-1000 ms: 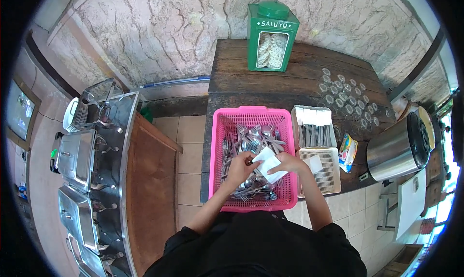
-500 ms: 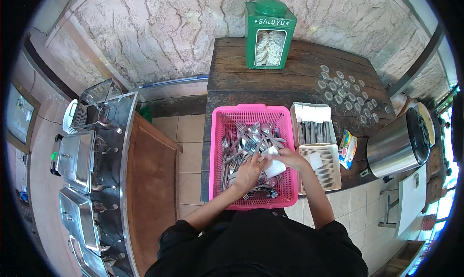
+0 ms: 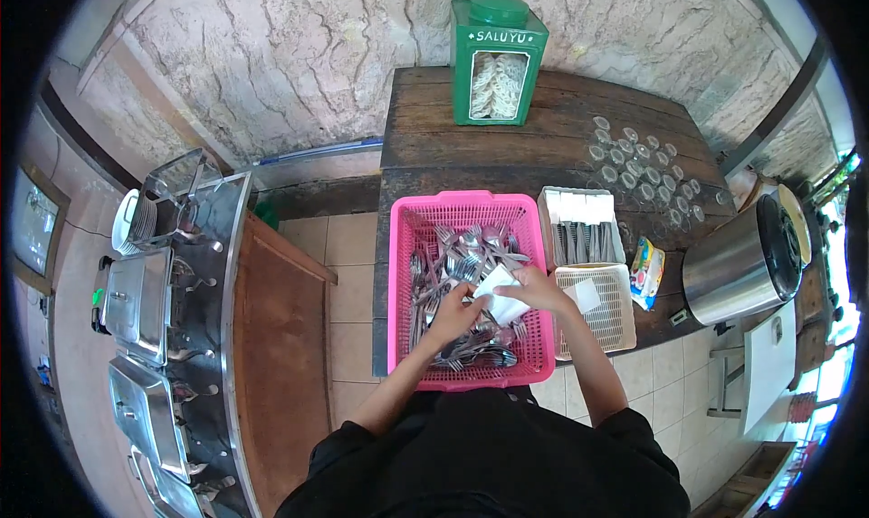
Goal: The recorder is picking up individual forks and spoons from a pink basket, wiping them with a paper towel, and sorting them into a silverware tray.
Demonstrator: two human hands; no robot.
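Above the cutlery, my right hand [image 3: 538, 292] grips a folded white paper napkin [image 3: 503, 304]. My left hand [image 3: 455, 316] is closed at the napkin's lower left edge; a bit of metal seems to show by its fingertips, but what it pinches I cannot make out. Both hands are over a pink plastic basket [image 3: 396, 287] heaped with loose forks and spoons [image 3: 460, 263]. Close to my right forearm stands a cream plastic basket [image 3: 620, 323] with a white napkin [image 3: 584, 295] in it. Behind that, a tray holds wrapped cutlery [image 3: 582, 240] with the handles showing.
A colourful soft pack [image 3: 647, 274] lies beside the cream basket, near a large steel urn [image 3: 731, 269]. Several upturned glasses [image 3: 645, 174] and a green tin [image 3: 498, 61] stand farther back on the wooden table [image 3: 425, 138]. Chafing dishes [image 3: 140, 287] line the left counter.
My left hand has drawn slightly left and down from the napkin's middle. The napkin is now more spread and tilted, still in my right hand. The whole view has shifted a little.
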